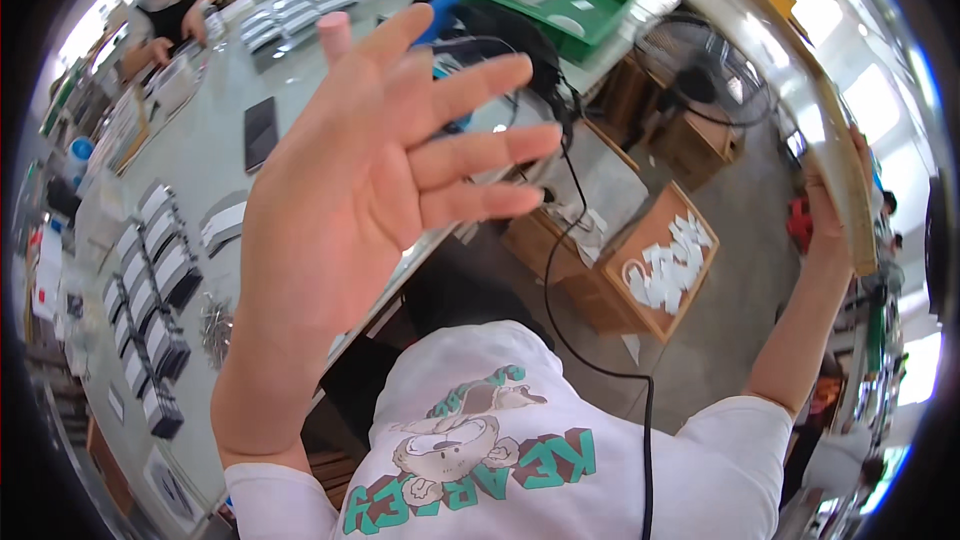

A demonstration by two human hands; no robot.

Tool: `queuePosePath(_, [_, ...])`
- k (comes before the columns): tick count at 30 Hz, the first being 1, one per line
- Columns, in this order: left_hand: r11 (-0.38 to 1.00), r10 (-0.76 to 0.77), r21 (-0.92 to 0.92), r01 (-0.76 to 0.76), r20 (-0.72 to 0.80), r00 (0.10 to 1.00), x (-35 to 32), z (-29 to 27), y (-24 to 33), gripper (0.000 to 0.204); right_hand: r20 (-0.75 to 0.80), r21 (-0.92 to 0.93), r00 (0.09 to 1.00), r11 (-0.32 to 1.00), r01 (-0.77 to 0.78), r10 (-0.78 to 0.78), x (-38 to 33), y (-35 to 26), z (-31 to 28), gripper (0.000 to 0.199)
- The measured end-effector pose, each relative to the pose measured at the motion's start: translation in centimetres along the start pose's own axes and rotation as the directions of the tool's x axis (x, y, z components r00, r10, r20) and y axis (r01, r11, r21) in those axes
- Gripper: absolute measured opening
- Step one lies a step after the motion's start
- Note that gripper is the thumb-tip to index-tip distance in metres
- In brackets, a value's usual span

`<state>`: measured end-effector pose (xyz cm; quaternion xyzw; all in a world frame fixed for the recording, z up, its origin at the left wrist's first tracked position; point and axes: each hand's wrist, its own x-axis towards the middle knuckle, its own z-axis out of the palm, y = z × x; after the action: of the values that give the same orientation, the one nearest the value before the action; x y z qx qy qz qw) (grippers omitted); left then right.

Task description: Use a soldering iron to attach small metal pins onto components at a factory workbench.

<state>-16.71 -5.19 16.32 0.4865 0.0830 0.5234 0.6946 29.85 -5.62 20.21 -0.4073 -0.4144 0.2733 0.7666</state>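
Observation:
My left hand [350, 170] is raised in front of the workbench, palm showing and fingers spread, with nothing in it. It covers part of the bench behind it. Off to the right, my right hand [824, 208] grips the near end of a long wooden frame [835, 130], seen nearly edge-on; some of its fingers are hidden behind the wood. Around my left hand on the bench are a pink cylinder [334, 35], a dark phone [261, 134] and a blue object [437, 12] partly behind the fingers.
Stacks of grey-and-white pieces [150, 290] line the glossy bench [215, 270]. A green tray [545, 5] lies at its far end. A wooden box of white pieces [665, 265], a fan [705, 70] and a black cable [560, 325] are nearby. A co-worker [180, 0] sits far left.

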Motion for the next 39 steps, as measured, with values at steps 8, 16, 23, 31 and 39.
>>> queuePosePath(8, [0.923, -0.282, 0.328, 0.200, 0.223, 0.933, -1.4, 0.3, -1.7, 0.067, -0.683, -0.061, 0.714, 0.986, 0.156, -0.155, -6.4, -4.9, -5.9, 0.015])
queuePosePath(16, [0.962, -0.265, 0.103, 0.251, 0.152, 0.952, -3.1, -1.4, -3.3, 0.054, -0.760, -0.216, 0.583, 0.958, 0.190, -0.287, -10.1, -2.4, -25.2, 0.016])
queuePosePath(23, [0.979, -0.187, 0.100, 0.177, 0.098, 0.977, -4.3, -3.4, -3.0, 0.048, -0.880, -0.123, 0.453, 0.990, 0.065, -0.139, -15.3, 8.2, -30.8, 0.014])
queuePosePath(31, [0.966, -0.158, 0.186, 0.179, -0.120, 0.980, -5.5, -5.6, -3.4, 0.046, -0.909, 0.040, 0.413, 0.997, -0.062, 0.062, -19.3, 25.7, -29.7, 0.018])
queuePosePath(39, [0.944, -0.152, 0.236, 0.231, -0.312, 0.938, -5.0, -5.7, -3.9, 0.050, -0.868, 0.303, 0.417, 0.953, 0.011, 0.271, -20.8, 38.0, -26.9, 0.006])
